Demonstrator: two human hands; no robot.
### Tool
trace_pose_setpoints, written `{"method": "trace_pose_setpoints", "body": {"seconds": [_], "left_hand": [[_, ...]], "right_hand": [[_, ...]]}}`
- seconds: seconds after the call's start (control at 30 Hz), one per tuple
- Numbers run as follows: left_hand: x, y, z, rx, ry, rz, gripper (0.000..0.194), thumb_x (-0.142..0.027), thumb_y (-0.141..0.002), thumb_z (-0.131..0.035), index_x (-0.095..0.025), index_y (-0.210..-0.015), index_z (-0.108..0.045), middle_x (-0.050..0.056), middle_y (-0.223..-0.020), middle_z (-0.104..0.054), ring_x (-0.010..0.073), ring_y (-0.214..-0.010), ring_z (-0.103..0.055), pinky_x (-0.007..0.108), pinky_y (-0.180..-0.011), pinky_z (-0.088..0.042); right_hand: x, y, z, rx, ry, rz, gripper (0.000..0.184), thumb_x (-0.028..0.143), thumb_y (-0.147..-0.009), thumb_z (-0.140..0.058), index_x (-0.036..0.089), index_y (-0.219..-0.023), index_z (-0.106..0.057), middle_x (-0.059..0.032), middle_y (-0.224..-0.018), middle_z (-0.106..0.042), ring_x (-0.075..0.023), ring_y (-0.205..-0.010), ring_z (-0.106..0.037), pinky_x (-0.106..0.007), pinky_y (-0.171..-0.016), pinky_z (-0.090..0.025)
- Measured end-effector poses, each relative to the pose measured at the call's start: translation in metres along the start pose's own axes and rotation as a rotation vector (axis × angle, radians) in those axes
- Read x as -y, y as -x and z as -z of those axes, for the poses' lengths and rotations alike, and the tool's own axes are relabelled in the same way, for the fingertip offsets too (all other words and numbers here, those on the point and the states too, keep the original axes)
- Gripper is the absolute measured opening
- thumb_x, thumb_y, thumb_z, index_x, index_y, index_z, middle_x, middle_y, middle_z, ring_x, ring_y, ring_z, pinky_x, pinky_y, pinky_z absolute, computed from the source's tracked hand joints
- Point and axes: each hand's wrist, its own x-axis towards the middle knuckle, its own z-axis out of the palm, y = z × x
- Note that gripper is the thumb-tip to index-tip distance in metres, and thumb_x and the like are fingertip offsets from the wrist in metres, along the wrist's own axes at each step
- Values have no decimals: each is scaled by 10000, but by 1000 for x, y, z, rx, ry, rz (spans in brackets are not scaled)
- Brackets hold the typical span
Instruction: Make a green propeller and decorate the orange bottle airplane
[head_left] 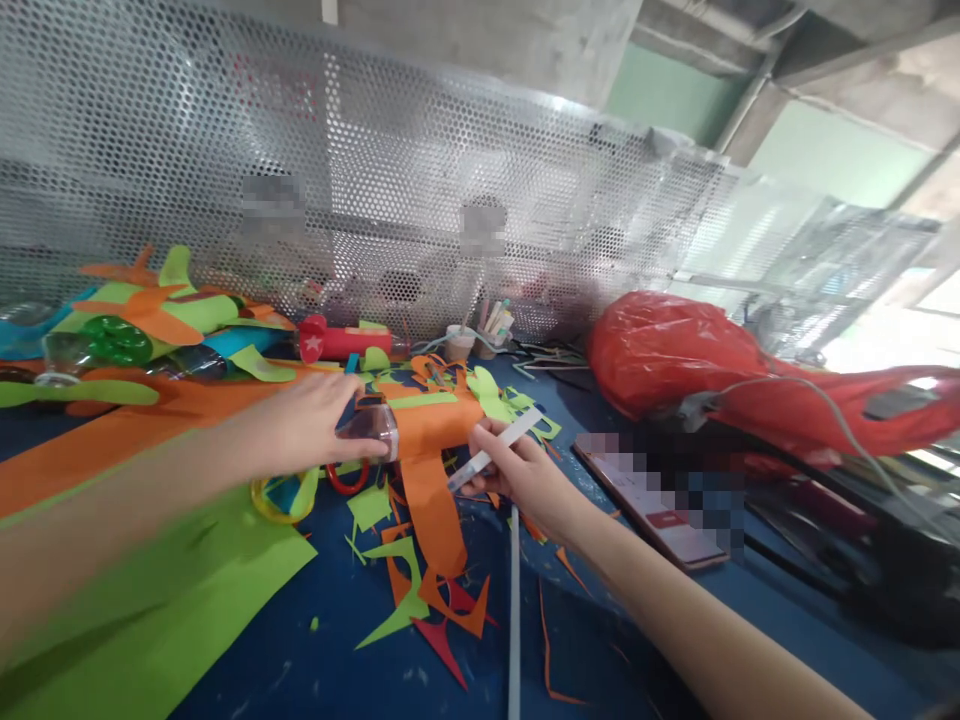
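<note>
My left hand (pixel 326 415) is closed round the clear end of a plastic bottle (pixel 384 432). An orange sheet wraps the rest of the bottle, and an orange wing shape (pixel 433 510) sticks out toward me. Between the thumb and fingers of my right hand (pixel 514 462) is a flat white strip (pixel 499 447), tilted up to the right; its exact kind is unclear. The right fingers are close to the wrapped bottle's right end; whether they touch it I cannot tell. Green tail-like pieces (pixel 489 393) show just beyond that end.
Orange and green scraps (pixel 405 590) litter the blue table (pixel 337 660). Large green sheets (pixel 187 590) and finished-looking bottle planes (pixel 150 315) occupy the left. A phone (pixel 652 505), red plastic bag (pixel 675 350) and black bag are right. Scissors (pixel 349 478) lie under my left hand. Perforated metal stands behind.
</note>
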Motion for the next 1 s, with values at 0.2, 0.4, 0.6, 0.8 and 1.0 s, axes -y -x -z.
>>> {"method": "trace_pose_setpoints", "body": {"seconds": [0.2, 0.4, 0.6, 0.8, 1.0], "left_hand": [[-53, 33, -29, -188, 292, -204, 384, -587, -888, -480, -232, -1001, -575, 52, -985, -625, 248, -900, -583, 366, -842, -447], [-73, 41, -64, 18, 330, -336, 334, -432, -977, -377, -211, -1001, -626, 82, -1005, -668, 272, -986, -603, 420, -908, -454], [-73, 55, -83, -92, 498, -231, 264, -301, -974, -335, -218, -966, -585, 48, -983, -683, 212, -943, -642, 335, -834, -528], [-80, 61, -83, -44, 705, -231, 295, -327, -980, -299, -225, -1001, -576, 39, -1021, -690, 169, -950, -645, 261, -853, -518], [-80, 58, -72, 82, 760, -204, 320, -376, -969, -327, -233, -1044, -603, 26, -975, -693, 191, -897, -634, 293, -829, -500]], "right_hand": [[5, 7, -7, 10, 73, 5, 382, 486, -692, -760, 198, -726, -513, 72, -541, -574, -78, -429, -536, -198, -453, -464], [1, 14, -11, 206, 177, -41, 370, 535, -795, -632, 182, -715, -556, 53, -545, -594, -68, -418, -531, -182, -437, -445], [-5, 14, -12, 224, 175, -82, 374, 456, -712, -759, 191, -726, -495, 102, -468, -521, -49, -379, -446, -154, -384, -392], [-12, 23, -23, 186, 144, -30, 368, 345, -683, -812, 183, -704, -482, 90, -515, -537, -34, -399, -447, -130, -370, -326], [-16, 22, -24, 225, 109, -28, 398, 350, -680, -813, 192, -664, -447, 110, -440, -471, -27, -352, -387, -129, -334, -260]]}}
